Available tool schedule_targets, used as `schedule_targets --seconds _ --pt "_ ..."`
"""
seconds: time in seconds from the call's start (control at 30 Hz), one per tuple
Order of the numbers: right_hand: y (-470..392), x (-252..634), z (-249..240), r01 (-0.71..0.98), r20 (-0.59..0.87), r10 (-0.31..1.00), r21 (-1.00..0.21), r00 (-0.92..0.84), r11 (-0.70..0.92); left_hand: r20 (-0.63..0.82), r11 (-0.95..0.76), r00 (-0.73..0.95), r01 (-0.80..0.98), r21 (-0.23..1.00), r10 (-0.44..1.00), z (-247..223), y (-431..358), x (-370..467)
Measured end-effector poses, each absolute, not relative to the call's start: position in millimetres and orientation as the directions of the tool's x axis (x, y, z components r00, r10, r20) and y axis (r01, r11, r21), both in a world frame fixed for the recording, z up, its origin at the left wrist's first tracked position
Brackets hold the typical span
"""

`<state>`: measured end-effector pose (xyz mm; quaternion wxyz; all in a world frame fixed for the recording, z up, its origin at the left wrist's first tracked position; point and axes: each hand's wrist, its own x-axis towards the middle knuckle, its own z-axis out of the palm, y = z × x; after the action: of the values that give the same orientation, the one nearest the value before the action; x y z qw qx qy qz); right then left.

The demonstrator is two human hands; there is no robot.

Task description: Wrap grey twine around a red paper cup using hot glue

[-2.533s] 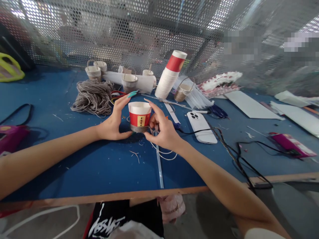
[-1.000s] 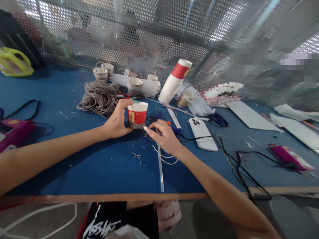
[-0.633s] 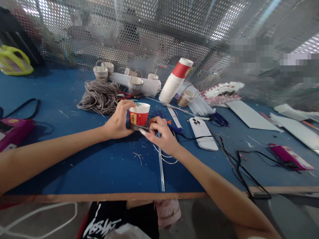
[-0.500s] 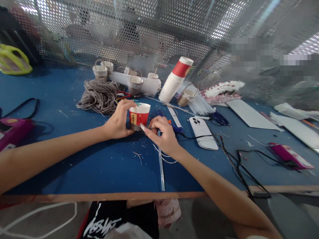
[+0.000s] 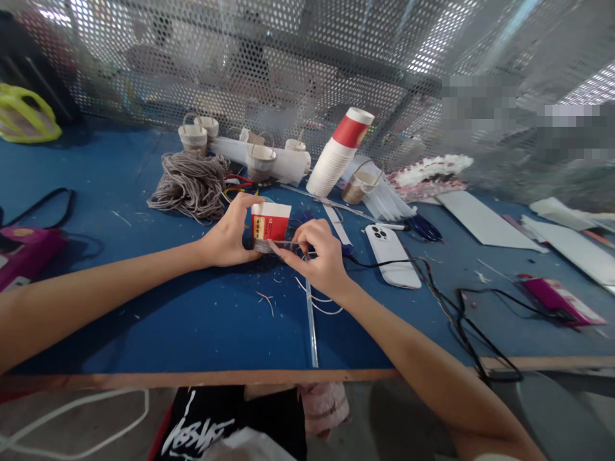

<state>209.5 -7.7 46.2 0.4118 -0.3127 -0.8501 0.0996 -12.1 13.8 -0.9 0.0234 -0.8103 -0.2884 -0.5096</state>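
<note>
Centre of frame: left grip (image 5: 231, 235) holds the cup (image 5: 273, 224); right grip (image 5: 321, 257) pinches grey cord (image 5: 261, 246); only the base is wrapped, the wall above bare.

A perforated grey screen (image 5: 317, 61) stands behind the blue tabletop (image 5: 192, 326).

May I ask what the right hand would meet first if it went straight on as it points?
Probably the red cup: the thumb tip of the right hand lies at the cord around its base, perhaps touching; depth is unclear.
</note>
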Motion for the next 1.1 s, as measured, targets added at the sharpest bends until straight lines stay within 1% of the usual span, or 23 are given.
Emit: schedule_targets --seconds 0.23,0.5,0.67,0.93,1.1 --pt "-6.6 210.7 43.5 0.44 0.647 0.604 -0.424 -0.465 0.792 0.805 -0.821 0.297 0.443 0.361 0.514 -3.6 16.1 -14.8" --pt "-8.8 207.8 46.0 0.473 0.647 0.636 -0.442 -0.42 0.762 0.806 -0.827 0.283 0.402 0.393 0.52 -5.7 17.8 -15.5" --pt "-7.9 209.4 47.7 0.467 0.653 0.628 -0.437 -0.423 0.769 0.787 -0.802 0.245 0.384 0.458 0.567 -8.5 18.7 -16.1" --pt "-6.0 211.5 46.2 0.471 0.676 0.609 -0.414 -0.414 0.779 0.743 -0.771 0.241 0.344 0.536 0.624 -11.6 20.8 -18.4" --pt "-3.6 216.4 45.7 0.47 0.671 0.604 -0.406 -0.43 0.784 0.714 -0.751 0.239 0.284 0.597 0.658 -10.4 21.1 -17.1"
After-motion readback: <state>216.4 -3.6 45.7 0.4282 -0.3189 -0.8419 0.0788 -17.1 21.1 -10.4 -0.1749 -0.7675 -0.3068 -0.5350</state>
